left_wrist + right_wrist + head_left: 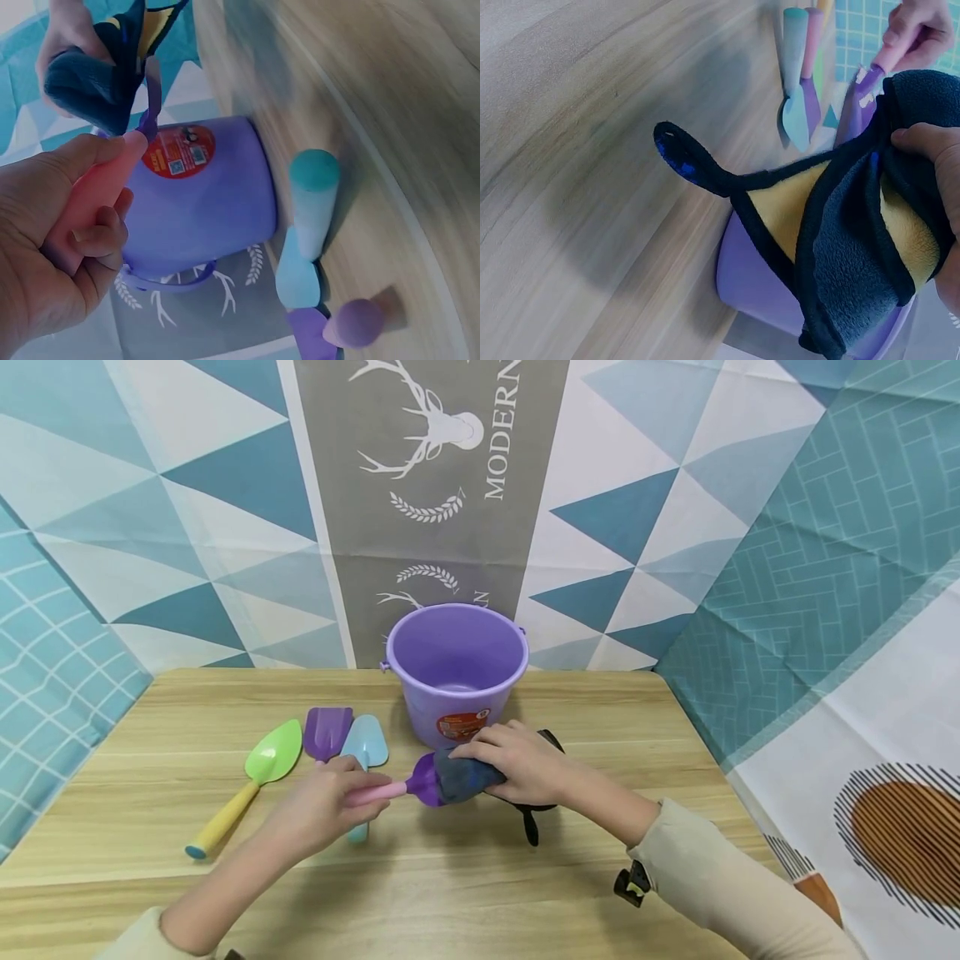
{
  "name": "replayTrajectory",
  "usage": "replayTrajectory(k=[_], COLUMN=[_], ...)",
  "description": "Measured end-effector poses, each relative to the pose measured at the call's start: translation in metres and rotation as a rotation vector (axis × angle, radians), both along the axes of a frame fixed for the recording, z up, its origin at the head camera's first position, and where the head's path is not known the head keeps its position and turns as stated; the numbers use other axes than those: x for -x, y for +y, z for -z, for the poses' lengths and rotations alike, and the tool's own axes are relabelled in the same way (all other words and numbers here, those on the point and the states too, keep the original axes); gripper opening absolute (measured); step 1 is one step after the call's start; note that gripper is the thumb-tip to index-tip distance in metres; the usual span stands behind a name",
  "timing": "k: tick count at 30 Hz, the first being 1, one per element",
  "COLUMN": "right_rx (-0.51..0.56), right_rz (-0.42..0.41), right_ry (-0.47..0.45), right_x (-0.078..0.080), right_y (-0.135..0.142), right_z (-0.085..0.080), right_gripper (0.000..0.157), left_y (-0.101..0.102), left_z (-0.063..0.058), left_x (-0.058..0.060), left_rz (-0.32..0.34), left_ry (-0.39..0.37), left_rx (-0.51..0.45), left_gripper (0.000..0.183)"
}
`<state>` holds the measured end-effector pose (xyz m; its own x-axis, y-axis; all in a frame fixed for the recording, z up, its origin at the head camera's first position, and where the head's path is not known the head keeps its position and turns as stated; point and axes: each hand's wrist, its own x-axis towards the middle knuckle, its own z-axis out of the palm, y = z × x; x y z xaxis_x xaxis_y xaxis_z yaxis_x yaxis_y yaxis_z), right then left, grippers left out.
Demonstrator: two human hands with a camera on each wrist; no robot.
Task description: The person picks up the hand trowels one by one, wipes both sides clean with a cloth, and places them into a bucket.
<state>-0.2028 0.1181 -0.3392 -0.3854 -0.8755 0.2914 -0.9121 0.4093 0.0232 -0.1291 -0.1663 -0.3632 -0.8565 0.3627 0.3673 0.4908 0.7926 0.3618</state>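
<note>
In the head view, the left forearm (232, 891) points toward two o'clock, the right forearm (609, 802) toward ten; left hand (333, 800) and right hand (522, 763) both grip with curled fingers.

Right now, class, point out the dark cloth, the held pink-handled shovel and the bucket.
Dark cloth (844, 236): right wrist view, on a dark panel.
Held pink-handled shovel (97, 187): left wrist view, on its handle.
Bucket (429, 708): head view, on its outer front wall.
</note>
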Motion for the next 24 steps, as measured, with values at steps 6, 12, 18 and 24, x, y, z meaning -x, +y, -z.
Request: replayTrajectory(k=[6,12,18,24], right_rx=[-0.037,-0.054,-0.070,-0.076], right_rz=[0.003,-0.004,-0.013,-0.025], right_ry=[0.018,0.027,0.069,0.124], right_x=[0.000,-0.001,-0.004,-0.005], right_y=[-0.003,-0.005,-0.007,-0.007], right_z=[0.002,0.002,0.005,0.008], right_gripper=[0.054,0.058,0.061,0.057], left_y=[0.007,0.009,0.011,0.014], left_z=[-0.005,-0.007,-0.007,-0.007], left_x=[0.001,0.001,-0.002,-0.001], left_rz=[0.035,0.051,-0.002,-0.015], left_ry=[0.021,0.078,0.096,0.112], left_rx=[-0.020,-0.006,0.056,0.080], left_gripper=[0.022,0.024,0.025,0.026])
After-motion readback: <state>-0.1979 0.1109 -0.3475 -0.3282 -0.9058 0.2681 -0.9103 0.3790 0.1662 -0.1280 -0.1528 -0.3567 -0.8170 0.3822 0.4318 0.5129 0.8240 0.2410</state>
